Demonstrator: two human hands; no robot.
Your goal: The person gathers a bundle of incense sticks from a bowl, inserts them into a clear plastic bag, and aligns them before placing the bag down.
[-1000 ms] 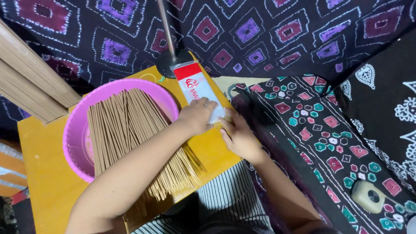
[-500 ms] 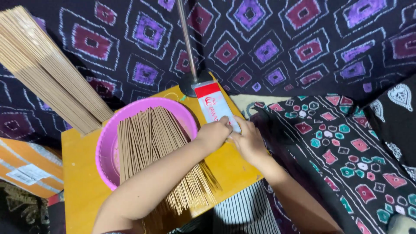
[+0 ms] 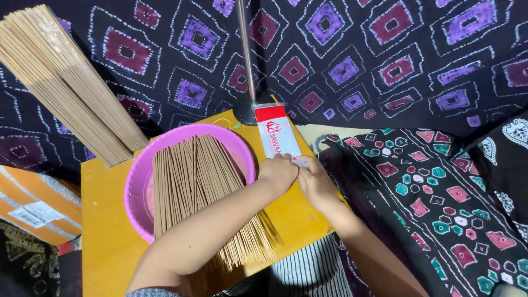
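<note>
Both hands, left hand (image 3: 279, 173) and right hand (image 3: 314, 184), pinch the long white packet's (image 3: 280, 137) near end at the board's (image 3: 102, 236) right edge (sealed or not, unclear); many sticks (image 3: 192, 187) remain across the pink bowl (image 3: 137, 190)

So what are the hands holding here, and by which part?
Both the left hand and the right hand grip the near end of the long red-and-white packet, which lies on the yellow board.

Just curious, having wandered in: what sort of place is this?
Probably a small home workshop for packing incense sticks: a pink basin of thin sticks, another bundle nearby, and both hands on a narrow packet on a low yellow table.
</note>
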